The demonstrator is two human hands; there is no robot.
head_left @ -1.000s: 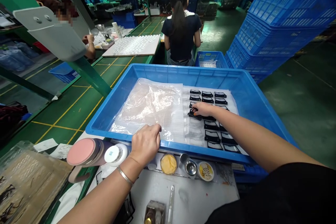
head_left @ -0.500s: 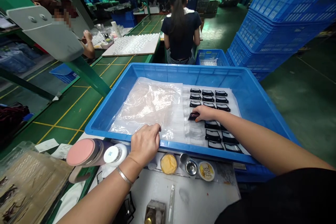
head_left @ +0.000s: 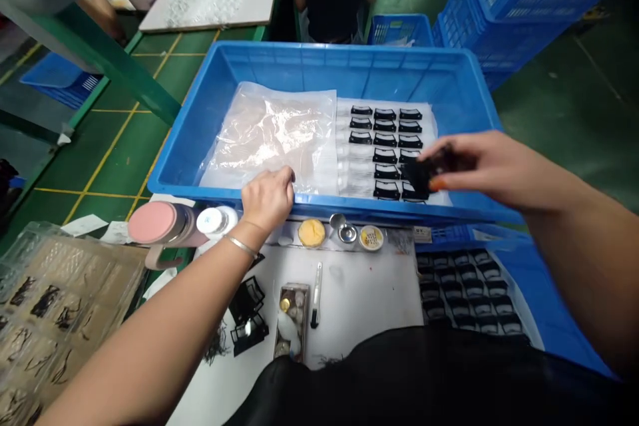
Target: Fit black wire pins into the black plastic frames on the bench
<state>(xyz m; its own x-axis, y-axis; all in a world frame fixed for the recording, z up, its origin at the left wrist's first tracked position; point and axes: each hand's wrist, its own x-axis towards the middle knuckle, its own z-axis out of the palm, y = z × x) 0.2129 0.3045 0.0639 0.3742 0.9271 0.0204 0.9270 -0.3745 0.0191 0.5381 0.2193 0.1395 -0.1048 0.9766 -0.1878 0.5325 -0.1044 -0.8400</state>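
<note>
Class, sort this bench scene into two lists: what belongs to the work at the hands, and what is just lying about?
Job in hand: right hand, pinching a black frame; left hand; rows of black frames; blue crate; clear plastic bag.

Lying about: pink-lidded tumbler; white bottle; dish of yellow paste; pen.

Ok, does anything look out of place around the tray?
Two black frames lie askew on the white work surface, with loose dark strands beside them, unlike the neat rows of frames in the blue tray.
</note>
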